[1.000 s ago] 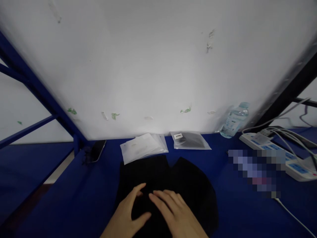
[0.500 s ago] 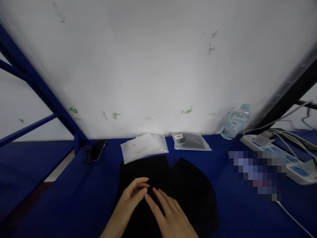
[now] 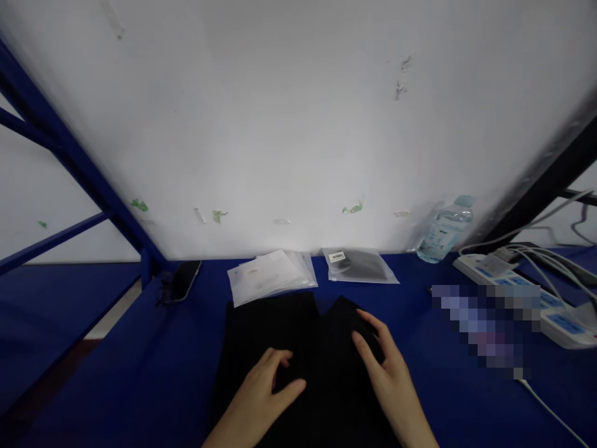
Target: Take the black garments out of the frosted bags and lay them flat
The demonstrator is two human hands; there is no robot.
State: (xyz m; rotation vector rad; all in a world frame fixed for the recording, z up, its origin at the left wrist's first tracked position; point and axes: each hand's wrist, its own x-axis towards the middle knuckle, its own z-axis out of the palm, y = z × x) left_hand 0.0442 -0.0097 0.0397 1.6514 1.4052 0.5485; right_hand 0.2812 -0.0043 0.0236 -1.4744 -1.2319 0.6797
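A black cloth [image 3: 284, 326] lies spread on the blue table [image 3: 153, 367] in front of me. My left hand [image 3: 265, 395] rests on its near middle, fingers bent and apart, thumb stretched toward the right. My right hand [image 3: 385, 367] lies flat on the cloth's right part, fingers extended toward its far edge. Neither hand holds anything.
Behind the cloth lie a stack of clear plastic bags [image 3: 270, 277] and a bag with something dark inside [image 3: 357, 266]. A phone [image 3: 184, 280] lies at the left, a water bottle [image 3: 443, 230] at the right, beside power strips [image 3: 527, 292] with cables. A white wall stands behind.
My right hand has moved from the middle of the cloth out to its right far part. My left hand has slid a little nearer and right, its fingers no longer touching the right hand.
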